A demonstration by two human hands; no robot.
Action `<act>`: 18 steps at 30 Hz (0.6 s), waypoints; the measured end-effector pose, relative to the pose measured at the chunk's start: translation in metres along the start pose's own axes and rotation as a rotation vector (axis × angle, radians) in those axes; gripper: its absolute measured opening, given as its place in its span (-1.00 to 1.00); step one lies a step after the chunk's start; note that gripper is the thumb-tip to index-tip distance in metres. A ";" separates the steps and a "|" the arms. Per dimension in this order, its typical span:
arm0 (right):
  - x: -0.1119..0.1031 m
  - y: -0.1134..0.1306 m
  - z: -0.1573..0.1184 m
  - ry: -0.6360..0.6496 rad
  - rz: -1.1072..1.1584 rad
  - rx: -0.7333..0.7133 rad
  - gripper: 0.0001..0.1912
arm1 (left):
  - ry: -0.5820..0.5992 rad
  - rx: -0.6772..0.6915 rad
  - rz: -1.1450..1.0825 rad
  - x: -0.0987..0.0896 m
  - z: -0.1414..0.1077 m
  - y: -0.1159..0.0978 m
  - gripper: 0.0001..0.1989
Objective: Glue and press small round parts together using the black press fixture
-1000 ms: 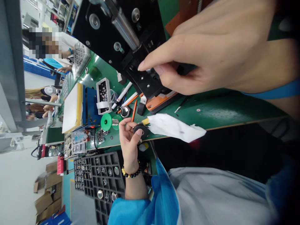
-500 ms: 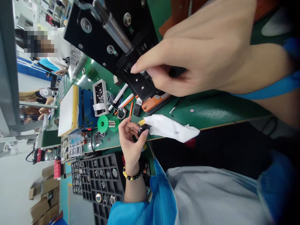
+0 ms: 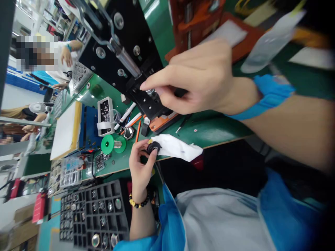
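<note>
My left hand (image 3: pixel 141 164), with a beaded bracelet at its wrist, pinches a small black round part (image 3: pixel 154 147) between thumb and fingers. The part's exact kind is not plain. Right beside it, a crumpled white cloth (image 3: pixel 178 146) lies at the bench edge. Over a black metal fixture (image 3: pixel 131 66) with a silver plunger (image 3: pixel 128 62), my right hand (image 3: pixel 196 80) curls thumb and index finger around a small silver piece (image 3: pixel 150 92). Whether that piece belongs to the fixture I cannot tell; the other fingers are tucked in. A blue band circles the right wrist.
A black compartment tray (image 3: pixel 91 212) holds several watch parts. Along the bench lie a green solder spool (image 3: pixel 108 144), a white box of small parts (image 3: pixel 105 115), pens (image 3: pixel 128 113) and a blue device (image 3: pixel 91 120). An orange-brown press (image 3: pixel 196 21) stands beyond. People sit farther back.
The view has shifted, so the fixture and both hands appear displaced. My left hand still holds the black round part, now turned to show a ring. My right hand stays at the fixture.
</note>
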State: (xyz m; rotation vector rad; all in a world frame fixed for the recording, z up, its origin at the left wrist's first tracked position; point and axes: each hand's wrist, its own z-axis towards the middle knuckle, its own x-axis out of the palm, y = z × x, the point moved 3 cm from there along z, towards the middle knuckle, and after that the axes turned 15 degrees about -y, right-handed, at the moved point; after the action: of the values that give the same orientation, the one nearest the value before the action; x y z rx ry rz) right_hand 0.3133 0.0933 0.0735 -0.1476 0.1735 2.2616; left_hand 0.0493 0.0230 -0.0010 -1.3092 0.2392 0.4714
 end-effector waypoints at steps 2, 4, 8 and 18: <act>0.000 -0.001 0.001 -0.015 -0.013 0.016 -0.56 | -0.004 -0.017 0.004 -0.001 0.002 0.001 -0.68; 0.000 -0.003 0.003 -0.010 -0.022 0.069 -0.60 | -0.012 -0.059 -0.031 -0.004 0.005 0.001 -0.63; -0.012 -0.002 0.021 -0.008 0.016 0.168 -0.63 | 0.023 -0.143 -0.133 -0.004 0.005 -0.003 -0.59; -0.095 0.018 -0.022 0.433 -0.003 0.284 -0.79 | 0.085 0.178 0.183 0.021 0.001 -0.006 -0.67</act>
State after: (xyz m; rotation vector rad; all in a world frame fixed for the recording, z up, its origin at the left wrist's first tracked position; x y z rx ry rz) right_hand 0.3609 0.0066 0.0687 -0.4827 0.7171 2.1482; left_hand 0.0710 0.0267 -0.0045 -1.1393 0.4642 0.5375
